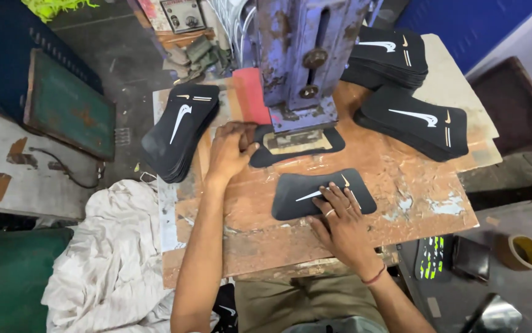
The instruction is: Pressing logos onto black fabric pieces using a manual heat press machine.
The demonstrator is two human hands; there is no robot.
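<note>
Head view: your left hand (229, 151) pinches the black insole piece (296, 145) under the blue press (306, 61). Your right hand (340, 219), grip flat and open, presses a second black piece (296, 197) on the worn surface (401, 191), just nearer you.

Arms: both your arms are bare from the elbow down, with no sleeves showing.
Left hand (229, 151): you wear nothing on it; no ring, no band, no glove.
Right hand (340, 222): you wear a thin ring on one finger, at about 10 o'clock from the middle of the hand.
Right wrist: you wear a thin red thread band (374, 277), at about 5 o'clock from the hand.
Legs: you wear olive-brown trousers (278, 302), seen at 6 o'clock, at the bottom edge of the view.
Gloves: none on your hands.
</note>
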